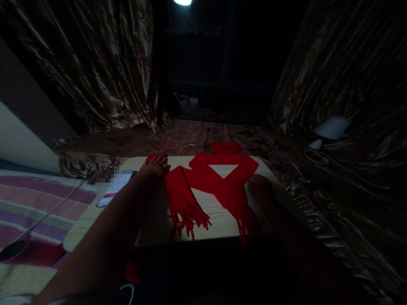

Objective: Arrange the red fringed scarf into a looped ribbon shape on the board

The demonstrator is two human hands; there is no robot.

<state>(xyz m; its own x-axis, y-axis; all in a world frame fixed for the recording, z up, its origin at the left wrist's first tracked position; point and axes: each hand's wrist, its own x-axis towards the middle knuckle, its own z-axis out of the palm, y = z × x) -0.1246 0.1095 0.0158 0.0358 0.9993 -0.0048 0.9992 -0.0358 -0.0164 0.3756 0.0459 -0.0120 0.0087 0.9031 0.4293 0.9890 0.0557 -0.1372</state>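
A red scarf (219,186) with fringed ends lies on a pale wooden table (208,216), looped and crossed so that a triangle of bare wood shows inside. My left hand (155,166) rests flat, fingers spread, on red cloth at the table's back left. More of that cloth runs under my left forearm and hangs past the front edge. Close against the scarf's right edge, my right hand (261,186) has its fingers curled in; the dark hides what is between them. Behind the loop, a separate-looking red piece (225,147) lies at the far edge.
A lit phone (116,186) lies on the table's left side. Beyond it is a striped bed cover (38,203) with a white cable and a dark-topped red object (32,252). A small white lamp (332,128) stands at right. Patterned curtains (121,63) hang behind.
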